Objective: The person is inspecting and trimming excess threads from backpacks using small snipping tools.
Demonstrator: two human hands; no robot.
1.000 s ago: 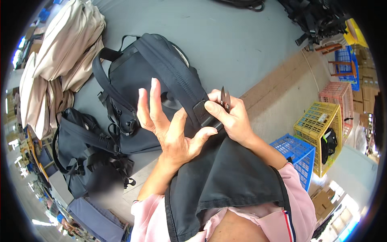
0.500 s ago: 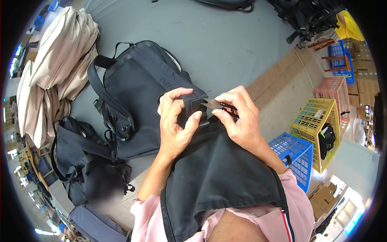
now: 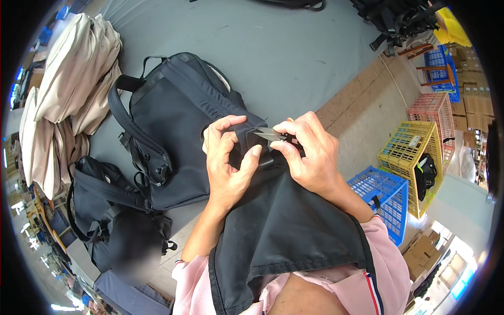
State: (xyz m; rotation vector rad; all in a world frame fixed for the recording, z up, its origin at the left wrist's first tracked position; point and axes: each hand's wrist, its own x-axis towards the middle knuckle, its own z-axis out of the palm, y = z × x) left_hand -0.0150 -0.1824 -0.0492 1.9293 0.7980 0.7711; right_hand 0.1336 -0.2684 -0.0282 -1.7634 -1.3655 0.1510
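Note:
A dark navy backpack (image 3: 168,131) lies on the grey table in front of me, one padded shoulder strap (image 3: 197,89) reaching toward my body. My left hand (image 3: 227,170) grips the strap's near end, thumb and fingers closed on the fabric. Between the thumb and fingers of my right hand (image 3: 313,155) is a pair of thread snips (image 3: 269,134) with black handles. Their metal blades point left and lie against the edge of the strap end. Whether a thread sits between the blades is too small to tell. A black apron (image 3: 304,226) covers my front below both hands.
At left are a pile of beige bags (image 3: 79,79) and another black backpack (image 3: 100,194). More black bags (image 3: 396,21) lie at the far right of the table. Beyond its right edge stand yellow (image 3: 407,149), blue (image 3: 378,184) and pink crates (image 3: 430,107) on the floor.
The snips have moved slightly left, farther over the strap end, and my right fingers have closed more around the handles. My left hand keeps its hold. The view has shifted a little.

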